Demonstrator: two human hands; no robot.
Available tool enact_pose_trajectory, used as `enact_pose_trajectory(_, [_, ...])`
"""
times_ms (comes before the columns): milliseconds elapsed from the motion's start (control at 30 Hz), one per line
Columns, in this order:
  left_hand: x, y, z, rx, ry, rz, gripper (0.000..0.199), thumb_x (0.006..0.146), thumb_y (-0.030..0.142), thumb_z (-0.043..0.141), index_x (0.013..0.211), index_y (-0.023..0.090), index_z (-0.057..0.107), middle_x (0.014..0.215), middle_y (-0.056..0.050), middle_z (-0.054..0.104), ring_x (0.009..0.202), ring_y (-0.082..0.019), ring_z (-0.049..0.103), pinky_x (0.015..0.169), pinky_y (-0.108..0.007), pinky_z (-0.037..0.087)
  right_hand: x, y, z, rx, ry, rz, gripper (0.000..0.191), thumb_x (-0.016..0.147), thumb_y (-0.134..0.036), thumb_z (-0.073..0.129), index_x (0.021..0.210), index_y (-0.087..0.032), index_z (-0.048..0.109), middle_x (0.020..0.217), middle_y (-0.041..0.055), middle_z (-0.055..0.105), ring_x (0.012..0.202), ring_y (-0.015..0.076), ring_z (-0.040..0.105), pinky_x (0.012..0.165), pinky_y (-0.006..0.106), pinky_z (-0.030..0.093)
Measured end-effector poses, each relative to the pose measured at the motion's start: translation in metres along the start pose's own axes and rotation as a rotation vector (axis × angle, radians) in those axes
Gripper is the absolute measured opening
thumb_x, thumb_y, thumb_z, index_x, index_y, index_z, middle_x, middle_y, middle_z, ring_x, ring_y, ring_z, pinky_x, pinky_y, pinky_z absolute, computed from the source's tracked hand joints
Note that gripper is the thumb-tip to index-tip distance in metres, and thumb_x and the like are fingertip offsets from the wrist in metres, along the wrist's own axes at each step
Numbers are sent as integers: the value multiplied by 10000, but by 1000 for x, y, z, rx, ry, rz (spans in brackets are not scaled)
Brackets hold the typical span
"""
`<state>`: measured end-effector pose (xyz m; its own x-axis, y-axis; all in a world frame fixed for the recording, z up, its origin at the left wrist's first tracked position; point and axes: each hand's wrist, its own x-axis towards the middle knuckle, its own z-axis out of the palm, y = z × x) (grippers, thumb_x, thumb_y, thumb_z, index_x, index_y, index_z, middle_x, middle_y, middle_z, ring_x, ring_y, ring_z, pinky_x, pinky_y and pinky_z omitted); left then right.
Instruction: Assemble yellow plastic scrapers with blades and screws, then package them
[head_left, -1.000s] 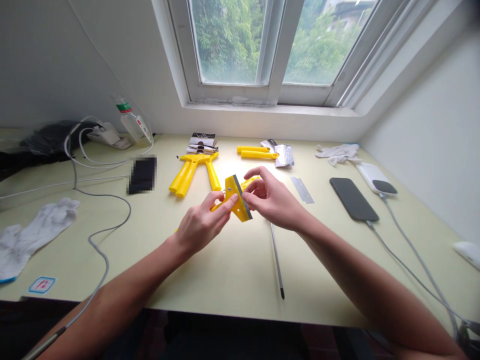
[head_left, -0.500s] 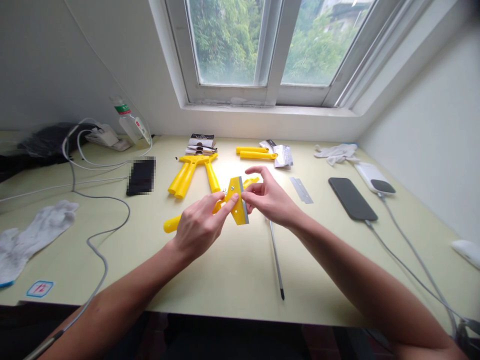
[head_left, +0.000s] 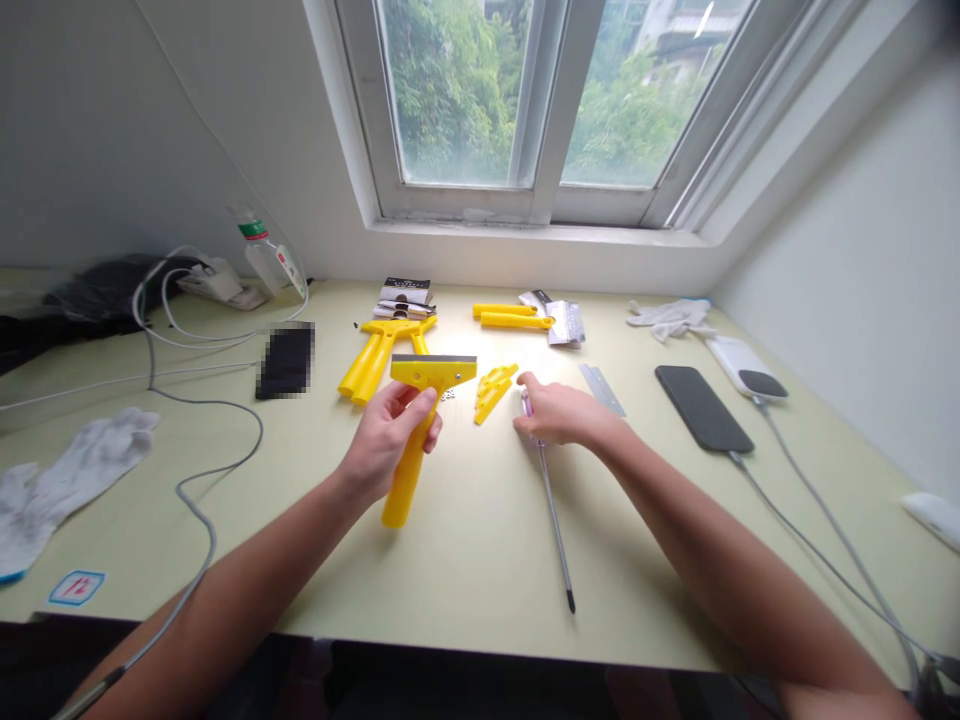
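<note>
At a pale table below a window, a worker's left hand is clamped round the handle of a yellow scraper, thumb at its neck, head raised w/ a dark-edged blade across the top. The right hand is at the grip end of a screwdriver well apart from the scraper, thumb & forefinger spread about it; whether they're tight on it can't be told. Step in hand, by the look of it: prob. fastening, blade on the head & tool for it within reach. A shiny dot, likely a screw, shows on one side of the head; other side too small to read. Next move would call for a firm hold on the screwdriver, its tip turned from the worker to the screw, & the head kept steady. B/w the hands, small yellow pcs & tiny metal bits lie loose, not in any container. At the back, a clear bottle, contents unclear; a silvery pkt by two yellow tubes, contents hidden; far left, a black plastic bag, ditto
</note>
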<state>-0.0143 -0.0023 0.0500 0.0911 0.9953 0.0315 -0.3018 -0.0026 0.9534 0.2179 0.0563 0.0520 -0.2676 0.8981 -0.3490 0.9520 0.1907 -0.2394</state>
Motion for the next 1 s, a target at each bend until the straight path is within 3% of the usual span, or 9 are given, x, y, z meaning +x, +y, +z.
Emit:
enact_pose_trajectory(133, [4,-7,-4,-89,-12,-74,202,820,305,707,898,172,574,728,38,526,518,-58,506,439,-176,390,-6,5,-15,79,32,-24,600,788,-314,553,1353,-183,401,857,99,690,675,238,648,514,293,419])
enact_pose_trajectory(267, [3,-11,-4,-113,-39,-115,210,829,313,698,892,174,554,775,34,530,527,-55,512,441,-176,390,-31,13,-51,544,174,-192,375,825,-306,521,1184,-220,456,686,2,625,483,163,563,430,275,415])
enact_pose_trajectory(367, [2,-12,-4,-108,-50,-130,222,833,323,695,899,177,543,790,32,529,532,-55,514,450,-180,393,-50,14,-70,855,542,-373,341,823,-244,480,1142,-254,361,645,-45,587,415,138,508,378,263,375])
enact_pose_trajectory(433, [2,-13,-3,-106,-41,-133,231,827,324,699,903,178,538,795,32,527,529,-52,511,453,-181,394,-57,13,-75,917,854,-477,334,816,-200,456,1121,-265,338,654,-44,575,416,130,508,380,261,366])
enact_pose_trajectory(533, [2,-13,-3,-101,-25,-135,241,820,319,706,899,180,525,806,33,526,524,-50,514,450,-182,391,-57,14,-74,778,1296,-591,312,823,-195,450,1118,-276,391,840,-2,561,480,95,552,433,268,392])
enact_pose_trajectory(633, [2,-14,-2,-100,-22,-141,243,821,318,704,899,185,517,819,30,532,526,-51,519,444,-182,387,-53,12,-70,559,1588,-609,273,848,-272,460,1121,-285,457,1144,35,448,599,75,607,499,289,427])
enact_pose_trajectory(700, [2,-15,-2,-103,-20,-143,246,818,318,707,896,187,514,821,27,538,524,-51,518,439,-181,384,-52,8,-69,473,1665,-632,278,857,-329,479,1130,-279,465,1192,37,374,636,76,608,517,305,448])
enact_pose_trajectory(833, [2,-15,-2,-104,-25,-149,252,806,313,717,893,186,517,785,30,532,517,-53,513,435,-180,381,-53,-2,-65,451,1637,-740,308,879,-326,491,1171,-273,405,1179,43,302,669,80,590,553,352,503])
enact_pose_trajectory(1000, [2,-15,-2,-100,-16,-162,274,801,319,724,874,183,497,785,34,525,517,-52,509,439,-182,380,-52,-2,-63,434,1567,-776,300,889,-329,487,1161,-275,373,1184,49,263,999,244,612,616,367,505])
